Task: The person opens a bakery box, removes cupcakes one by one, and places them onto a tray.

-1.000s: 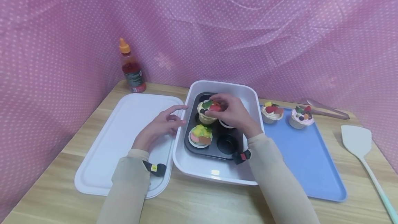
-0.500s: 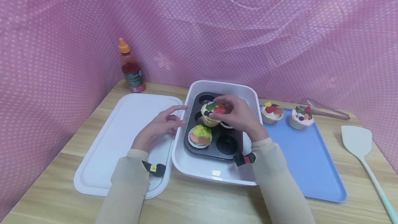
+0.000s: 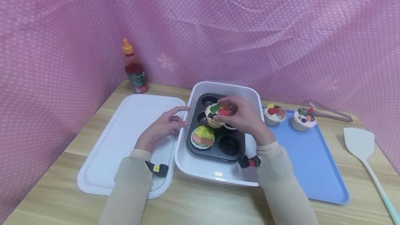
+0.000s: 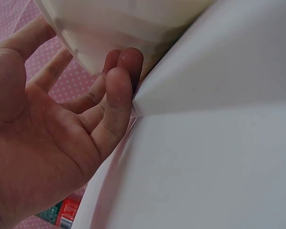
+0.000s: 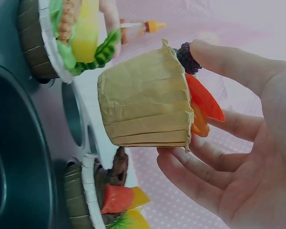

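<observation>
My right hand (image 3: pixel 247 118) pinches a fruit-topped cupcake (image 3: pixel 215 117) by its upper part, above the dark muffin tin (image 3: pixel 217 141). In the right wrist view its pleated paper liner (image 5: pixel 143 102) shows clear of the tin. A cupcake with yellow fruit (image 3: pixel 202 137) sits in the tin's near-left cup. Another cupcake (image 3: pixel 230 126) in the tin is mostly hidden under my right hand. My left hand (image 3: pixel 162 126) stays at the left side of the white tub (image 3: pixel 203 164), fingers loosely bent near its outer wall (image 4: pixel 119 24); contact is hard to tell.
The tin lies inside the tub. Left of it is a white tray (image 3: pixel 125 131), with a sauce bottle (image 3: pixel 136 72) behind. A blue tray (image 3: pixel 306 162) at the right bears two cupcakes (image 3: pixel 303 119). Tongs (image 3: pixel 331 114) and a pale spatula (image 3: pixel 359 145) lie farther right.
My right hand has carried the cupcake slightly right and nearer to me, uncovering more of the tin's left cups. The left hand has stayed in place.
</observation>
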`<state>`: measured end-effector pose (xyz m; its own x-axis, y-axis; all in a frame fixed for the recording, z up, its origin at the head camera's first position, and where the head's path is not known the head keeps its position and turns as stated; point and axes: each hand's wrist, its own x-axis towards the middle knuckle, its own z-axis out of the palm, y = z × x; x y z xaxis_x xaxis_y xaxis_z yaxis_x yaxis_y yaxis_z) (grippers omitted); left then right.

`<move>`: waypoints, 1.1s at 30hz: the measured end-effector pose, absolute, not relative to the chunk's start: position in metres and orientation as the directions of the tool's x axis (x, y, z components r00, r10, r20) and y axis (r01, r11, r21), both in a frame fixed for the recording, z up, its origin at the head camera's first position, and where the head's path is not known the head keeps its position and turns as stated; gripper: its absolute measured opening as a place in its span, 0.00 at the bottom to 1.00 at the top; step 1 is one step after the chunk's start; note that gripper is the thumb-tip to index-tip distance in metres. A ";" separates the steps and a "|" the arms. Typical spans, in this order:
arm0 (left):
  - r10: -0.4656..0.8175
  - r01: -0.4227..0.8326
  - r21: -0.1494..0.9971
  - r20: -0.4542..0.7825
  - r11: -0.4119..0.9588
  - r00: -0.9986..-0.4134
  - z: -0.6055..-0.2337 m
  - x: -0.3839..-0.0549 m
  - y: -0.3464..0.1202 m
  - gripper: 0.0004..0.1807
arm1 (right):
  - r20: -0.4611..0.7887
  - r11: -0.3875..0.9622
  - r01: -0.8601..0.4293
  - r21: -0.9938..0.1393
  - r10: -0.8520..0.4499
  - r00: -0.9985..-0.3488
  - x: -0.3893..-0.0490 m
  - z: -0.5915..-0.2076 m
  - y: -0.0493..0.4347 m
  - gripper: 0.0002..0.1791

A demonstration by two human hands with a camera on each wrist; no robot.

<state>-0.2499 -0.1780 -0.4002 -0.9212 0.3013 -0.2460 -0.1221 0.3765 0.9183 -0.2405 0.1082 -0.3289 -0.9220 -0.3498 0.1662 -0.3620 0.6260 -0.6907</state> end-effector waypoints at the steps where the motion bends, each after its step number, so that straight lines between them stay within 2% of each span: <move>1: 0.300 -0.124 0.918 -0.248 0.378 -0.921 -0.401 -0.250 -0.178 0.34 | 0.169 0.626 -0.365 -0.689 -0.351 -0.921 -0.240 -0.328 0.109 0.29; 15: 0.284 -0.138 0.905 -0.267 0.403 -0.921 -0.400 -0.250 -0.175 0.34 | 0.223 0.596 -0.412 -0.689 -0.366 -0.904 -0.235 -0.315 0.128 0.28; 23: 0.271 -0.147 0.897 -0.277 0.417 -0.922 -0.400 -0.250 -0.175 0.34 | 0.173 0.643 -0.325 -0.694 -0.290 -0.941 -0.228 -0.300 0.159 0.29; 33: 0.278 -0.136 0.895 -0.272 0.425 -0.922 -0.400 -0.248 -0.176 0.34 | 0.189 0.669 -0.300 -0.680 -0.236 -0.953 -0.220 -0.288 0.193 0.29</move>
<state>-0.2479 -0.1765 -0.3999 -0.9215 0.2775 -0.2715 -0.1355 0.4254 0.8948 -0.2198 0.1930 -0.2885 -0.9532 -0.2362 0.1885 -0.3003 0.6694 -0.6795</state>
